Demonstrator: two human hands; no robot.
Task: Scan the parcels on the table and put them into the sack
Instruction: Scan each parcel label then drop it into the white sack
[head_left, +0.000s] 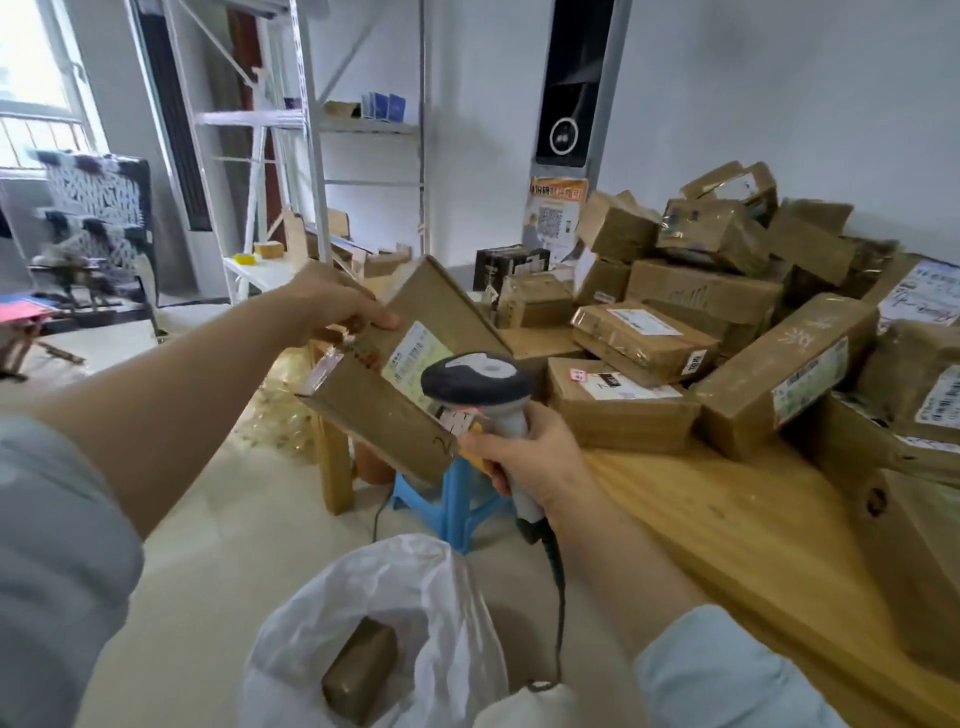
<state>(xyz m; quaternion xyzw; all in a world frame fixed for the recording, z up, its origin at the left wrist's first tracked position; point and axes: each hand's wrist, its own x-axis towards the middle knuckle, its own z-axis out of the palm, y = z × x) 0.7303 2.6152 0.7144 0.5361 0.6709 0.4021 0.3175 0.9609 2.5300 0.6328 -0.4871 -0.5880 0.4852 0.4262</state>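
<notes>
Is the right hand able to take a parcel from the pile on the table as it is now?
Probably not: the right hand grips the scanner, so it is occupied, though nothing blocks the way to the pile.

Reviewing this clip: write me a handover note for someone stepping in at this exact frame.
Hands: the left hand grips a flat box, held up off the table. The right hand grips the scanner, its head over the box's label.
Things: the sack stands open below the hands with one parcel inside. A big pile of parcels lies on the table.
Done: one parcel sacked.
Left: finish this scan, drop the box into the sack, then work through the pile.
</notes>
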